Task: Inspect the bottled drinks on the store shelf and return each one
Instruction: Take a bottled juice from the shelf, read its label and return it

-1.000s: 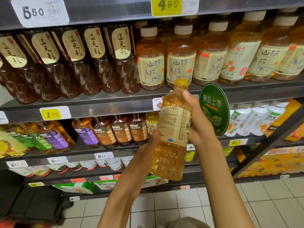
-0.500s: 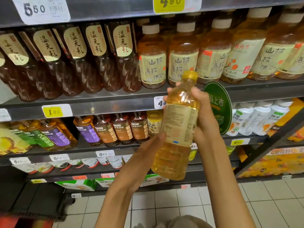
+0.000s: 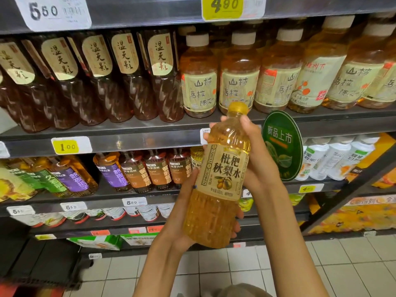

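— What changed in your grip?

— Turning the bottle (image 3: 216, 185) has brought its front label toward me; a moment ago I saw only the small print on the back. It tilts a little, gold cap (image 3: 237, 107) leaning right.

— Where is it now?

— Off the shelf, held in the air in front of the green round sign (image 3: 282, 144), just left of it. My left hand (image 3: 182, 213) cups the lower half from the left, palm against the plastic, fingers (image 3: 236, 227) wrapped behind and showing at the bottle's right edge. My right hand (image 3: 258, 159) grips the upper half from the right, thumb (image 3: 246, 122) pressed near the neck, fingertips peeking out on the bottle's left side. Both sets of fingers are clamped on the bottle.

— And behind?

— Above the sign, a shelf row of pale-capped amber bottles (image 3: 199, 76), with darker brown ones (image 3: 162, 78) further left. Left of the sign and lower, small brown bottles (image 3: 157, 170) stand over a price tag reading 560 (image 3: 134, 202). A yellow tag (image 3: 222, 6) high above the sign reads 490.
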